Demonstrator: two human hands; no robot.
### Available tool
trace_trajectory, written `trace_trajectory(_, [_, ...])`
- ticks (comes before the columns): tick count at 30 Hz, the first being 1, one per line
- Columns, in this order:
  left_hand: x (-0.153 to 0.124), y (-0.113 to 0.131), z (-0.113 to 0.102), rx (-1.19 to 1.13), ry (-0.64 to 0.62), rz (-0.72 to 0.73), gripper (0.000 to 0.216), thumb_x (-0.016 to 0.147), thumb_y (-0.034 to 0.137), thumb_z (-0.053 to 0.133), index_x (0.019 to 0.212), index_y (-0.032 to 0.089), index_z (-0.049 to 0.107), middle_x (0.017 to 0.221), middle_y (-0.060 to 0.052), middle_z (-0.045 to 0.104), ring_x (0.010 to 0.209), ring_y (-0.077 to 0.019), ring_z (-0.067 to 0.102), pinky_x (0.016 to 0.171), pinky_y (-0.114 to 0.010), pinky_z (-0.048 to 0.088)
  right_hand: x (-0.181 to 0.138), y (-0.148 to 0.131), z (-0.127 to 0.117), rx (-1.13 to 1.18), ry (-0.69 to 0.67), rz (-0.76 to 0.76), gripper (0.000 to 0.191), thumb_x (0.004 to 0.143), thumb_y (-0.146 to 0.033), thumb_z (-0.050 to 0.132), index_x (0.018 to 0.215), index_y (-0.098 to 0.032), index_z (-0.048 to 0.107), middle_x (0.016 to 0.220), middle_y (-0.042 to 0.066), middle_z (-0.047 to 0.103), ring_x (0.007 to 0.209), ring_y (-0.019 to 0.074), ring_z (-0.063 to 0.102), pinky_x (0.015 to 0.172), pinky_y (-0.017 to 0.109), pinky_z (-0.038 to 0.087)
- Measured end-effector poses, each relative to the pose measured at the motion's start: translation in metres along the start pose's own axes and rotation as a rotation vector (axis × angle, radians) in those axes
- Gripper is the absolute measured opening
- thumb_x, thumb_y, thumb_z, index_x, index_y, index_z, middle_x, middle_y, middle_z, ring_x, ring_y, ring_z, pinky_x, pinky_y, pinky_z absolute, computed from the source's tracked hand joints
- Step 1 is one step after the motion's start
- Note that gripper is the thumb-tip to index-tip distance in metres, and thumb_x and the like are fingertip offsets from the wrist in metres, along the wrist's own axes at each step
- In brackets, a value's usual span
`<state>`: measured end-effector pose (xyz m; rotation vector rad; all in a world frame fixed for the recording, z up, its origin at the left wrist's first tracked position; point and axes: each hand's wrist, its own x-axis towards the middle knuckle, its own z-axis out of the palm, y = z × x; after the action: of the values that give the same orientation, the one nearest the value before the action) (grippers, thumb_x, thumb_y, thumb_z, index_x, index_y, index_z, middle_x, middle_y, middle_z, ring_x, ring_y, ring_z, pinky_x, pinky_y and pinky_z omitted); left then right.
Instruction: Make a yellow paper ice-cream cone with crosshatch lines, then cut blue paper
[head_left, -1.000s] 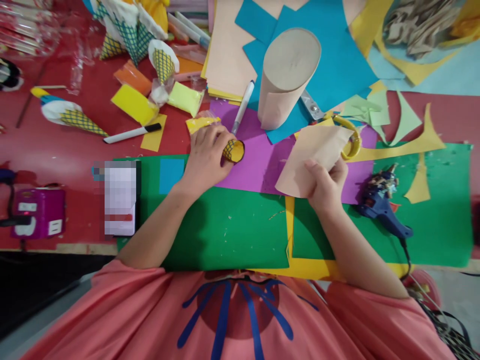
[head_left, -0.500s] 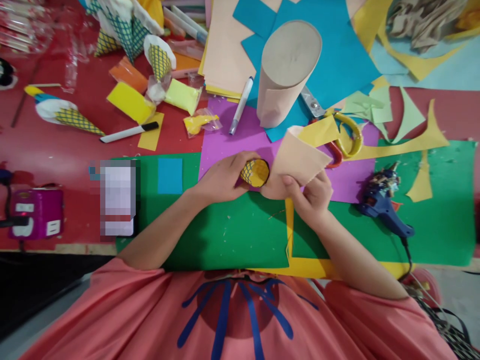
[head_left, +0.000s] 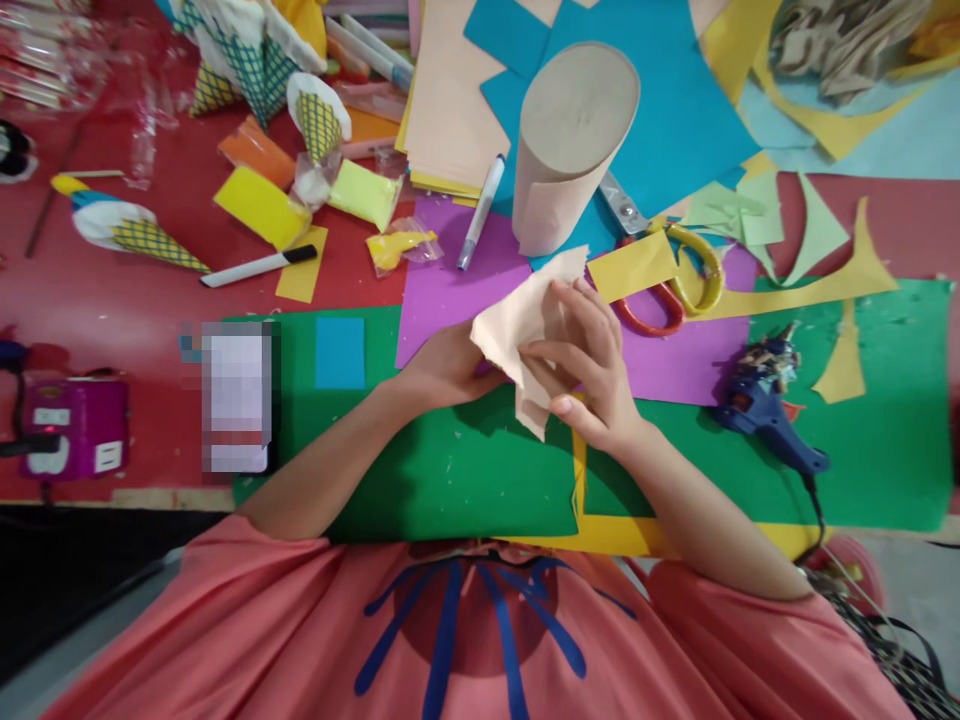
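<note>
My left hand (head_left: 450, 365) curls at the near end of the purple sheet; half a second ago the open mouth of a yellow paper cone with a blue grid showed in it. A piece of peach paper (head_left: 529, 310), bent and creased, now covers that spot and hides the cone and the fingertips. My right hand (head_left: 592, 365) has its fingers bent over this paper from the right, thumb below, pressing it toward the left hand. Just beyond the right hand lie a yellow paper strip (head_left: 634, 267) and scissors (head_left: 651, 305) with red and yellow handles.
A large peach paper tube (head_left: 574, 130) stands upright behind the hands. To the right lies a blue glue gun (head_left: 772, 415) with its cord. A marker (head_left: 259, 265), clay packets (head_left: 262, 205) and a finished cone (head_left: 157, 238) lie left. A phone (head_left: 236, 395) rests near the front edge.
The peach paper has moved left over the cone's mouth and is now bent and creased. My right hand has shifted left with it, fingers turned down over it. My left hand has barely moved.
</note>
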<state>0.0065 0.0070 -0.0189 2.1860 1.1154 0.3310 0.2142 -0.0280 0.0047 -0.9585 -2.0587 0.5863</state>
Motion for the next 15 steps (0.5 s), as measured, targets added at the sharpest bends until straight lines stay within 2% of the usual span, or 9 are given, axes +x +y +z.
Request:
trace_trajectory(3, [-0.0024,0.0043,-0.0021,-0.039,0.020,0.058,0.043,0.078,0.030,0.058,0.120,0.021,0.048,0.111,-0.006,0.064,0.098,-0.0228,0.062,0.078,-0.034,0.053,-0.0015,0.0003,0.0009,-0.036,-0.023,-0.024,0.042,0.088,-0.057,0.037,0.112,-0.031,0.060,0.148,-0.001,0.031,0.141,0.0341,0.022,0.113,0.058,0.021])
trace_trajectory(6, [-0.0035,0.0067,-0.0039,-0.066,0.043,0.091,0.043,0.078,0.027,0.058,0.120,0.021,0.047,0.107,-0.006,0.065,0.091,-0.0221,0.064,0.071,-0.032,0.052,-0.0026,0.0000,0.0005,-0.082,-0.049,-0.003,0.045,0.086,-0.061,0.037,0.118,-0.035,0.056,0.149,-0.004,0.029,0.143,0.0316,0.017,0.116,0.054,0.019])
trace_trajectory(9, [-0.0037,0.0061,-0.0044,-0.059,0.065,0.084,0.042,0.076,0.025,0.059,0.117,0.021,0.049,0.105,-0.006,0.065,0.090,-0.0229,0.064,0.072,-0.032,0.051,-0.0032,-0.0002,-0.0001,-0.114,-0.033,0.019,0.046,0.088,-0.060,0.037,0.120,-0.033,0.056,0.151,-0.005,0.025,0.144,0.0308,0.012,0.118,0.052,0.016])
trace_trajectory(11, [-0.0036,0.0063,-0.0049,-0.073,0.069,0.072,0.044,0.076,0.026,0.059,0.118,0.022,0.048,0.106,-0.005,0.065,0.092,-0.0226,0.064,0.073,-0.032,0.051,-0.0034,0.0001,0.0003,-0.100,-0.035,-0.021,0.044,0.089,-0.058,0.035,0.116,-0.032,0.058,0.152,-0.006,0.023,0.145,0.0311,0.009,0.118,0.052,0.016])
trace_trajectory(15, [-0.0032,0.0097,-0.0057,-0.084,-0.004,0.055,0.046,0.077,0.027,0.058,0.121,0.024,0.046,0.117,-0.004,0.062,0.105,-0.0220,0.061,0.082,-0.031,0.050,-0.0039,0.0000,0.0030,-0.117,-0.036,-0.021,0.046,0.087,-0.060,0.037,0.117,-0.032,0.058,0.153,-0.004,0.023,0.145,0.0349,0.004,0.115,0.061,0.013])
